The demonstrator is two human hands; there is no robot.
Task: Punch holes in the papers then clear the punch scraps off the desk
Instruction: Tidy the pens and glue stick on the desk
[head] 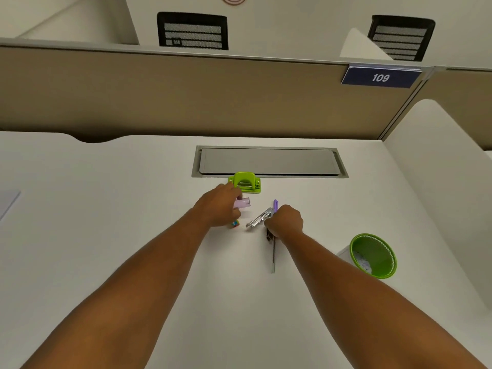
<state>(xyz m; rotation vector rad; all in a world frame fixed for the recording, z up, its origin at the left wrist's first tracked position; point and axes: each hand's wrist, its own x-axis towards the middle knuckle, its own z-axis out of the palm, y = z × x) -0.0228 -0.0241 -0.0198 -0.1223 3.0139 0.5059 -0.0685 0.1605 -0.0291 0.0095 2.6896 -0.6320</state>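
Observation:
A lime-green hole punch [245, 183] stands on the white desk [133, 222], just in front of the grey cable hatch. My left hand [218, 206] reaches out right before the punch and holds a small pale pink object [242, 203]; a tiny colourful item [235, 223] peeks out beneath it. My right hand [286, 221] is curled over a silver metal stapler-like tool [259, 218] and a purple pen [275, 205]. A green mesh bin [374, 255] with white paper scraps inside stands at the right. A sheet of paper [8, 203] shows at the far left edge.
The grey cable hatch [269, 161] is set into the desk behind the punch. A dark ruler-like strip with a black clip [273, 251] lies below my right hand. A tan partition [186, 97] with a "109" sign closes the back; a white divider [436, 182] bounds the right.

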